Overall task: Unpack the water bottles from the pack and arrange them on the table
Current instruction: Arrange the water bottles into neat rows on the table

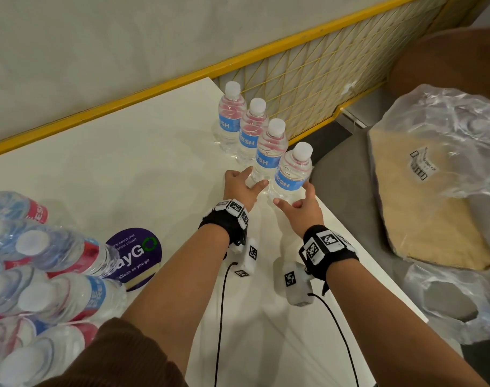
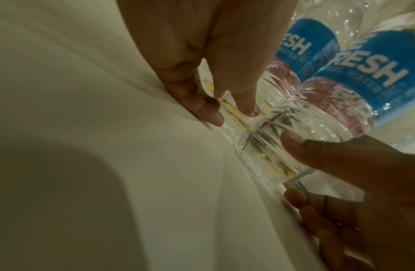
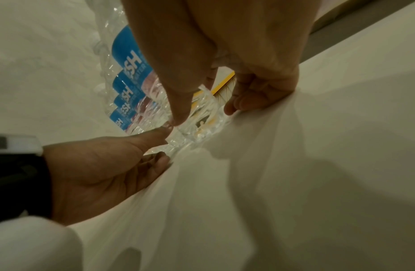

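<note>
The white table (image 1: 121, 152) holds the pack (image 1: 40, 275) of water bottles at its near left (clear wrap, white caps, red and blue labels). Four bottles (image 1: 255, 129) stand in a row by the right edge. The left hand (image 1: 242, 185) grips the third bottle (image 1: 269, 152) low down. The right hand (image 1: 305, 208) curls its fingers around the nearest bottle (image 1: 292, 174).

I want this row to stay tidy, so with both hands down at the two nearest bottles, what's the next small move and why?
Probably let go of both and reach back to the pack. The left hand holds the third bottle low, the right hand cups the nearest bottle; both stand upright in line with the other two, while the pack remains full of bottles.
</note>
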### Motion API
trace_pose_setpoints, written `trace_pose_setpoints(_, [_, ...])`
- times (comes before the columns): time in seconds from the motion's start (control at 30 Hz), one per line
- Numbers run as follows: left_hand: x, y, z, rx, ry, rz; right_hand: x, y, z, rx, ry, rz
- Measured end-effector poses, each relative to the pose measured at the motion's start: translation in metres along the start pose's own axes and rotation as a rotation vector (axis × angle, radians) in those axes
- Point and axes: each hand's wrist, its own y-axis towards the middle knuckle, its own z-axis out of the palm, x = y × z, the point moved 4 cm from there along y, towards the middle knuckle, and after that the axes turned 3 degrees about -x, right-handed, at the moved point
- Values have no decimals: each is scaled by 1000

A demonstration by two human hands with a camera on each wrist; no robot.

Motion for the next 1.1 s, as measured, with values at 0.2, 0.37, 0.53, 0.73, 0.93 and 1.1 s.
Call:
trace_pose_setpoints(0.2, [-19, -53, -21, -36, 55, 13, -12, -32, -6, 24, 24, -20])
trace_pose_setpoints(0.37, [-50, -129, -69, -46, -15, 202, -12, -116, 15, 155, -142, -248])
trace_pose_setpoints(0.53, [-56, -182, -143, -45, 312, 209, 26, -220, 61, 615, -167, -573])
trace_pose_setpoints(0.73, [-30, -204, -245, -117, 783, -18, 50, -324, 104, 909, -198, -765])
trace_pose_setpoints(0.93, [-6, -221, -279, -80, 980, -75, 57, -362, 138, 816, -144, -762])
trace_pose_setpoints(1.1, [-6, -227, -283, -77, 977, -68, 52, -363, 131, 698, -32, -688])
